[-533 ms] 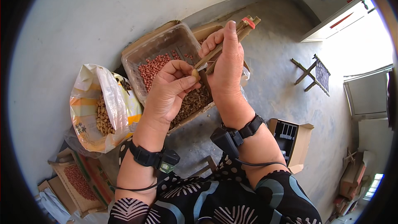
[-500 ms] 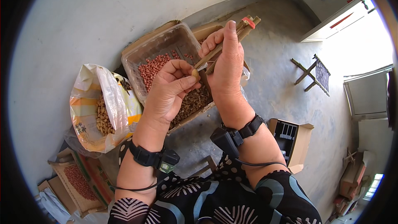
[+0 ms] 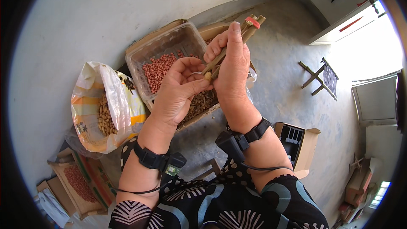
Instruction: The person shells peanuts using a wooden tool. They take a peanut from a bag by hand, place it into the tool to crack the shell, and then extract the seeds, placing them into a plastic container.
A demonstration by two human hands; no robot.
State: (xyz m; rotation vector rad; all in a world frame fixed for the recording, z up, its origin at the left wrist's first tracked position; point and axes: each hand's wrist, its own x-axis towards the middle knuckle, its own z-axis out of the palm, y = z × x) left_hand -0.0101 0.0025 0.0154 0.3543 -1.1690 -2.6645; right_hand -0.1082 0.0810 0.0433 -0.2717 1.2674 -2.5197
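My right hand (image 3: 231, 68) grips a wooden tool (image 3: 248, 32) of several sticks, bound with red near the upper end. My left hand (image 3: 178, 87) pinches a peanut (image 3: 207, 76) between the lower ends of the sticks, beside my right palm. Behind my hands is a translucent plastic tub (image 3: 140, 52) with red kernels (image 3: 157, 70). Just below the tub, a cardboard box (image 3: 212, 110) holds broken shells (image 3: 197, 105), partly hidden by my hands. To the left, an open plastic bag (image 3: 85, 101) holds unshelled peanuts (image 3: 107, 116).
A folding stool (image 3: 322, 76) stands on the concrete floor (image 3: 280, 93) at right, with an open cardboard box (image 3: 309, 148) below it. A sack of red kernels (image 3: 78, 184) lies at lower left. An open doorway (image 3: 369, 42) is at upper right, the wall (image 3: 76, 25) at upper left.
My left hand has moved right and slightly up, carrying the peanut in between the sticks' lower ends. My right hand keeps its grip on the tool, nearly in place.
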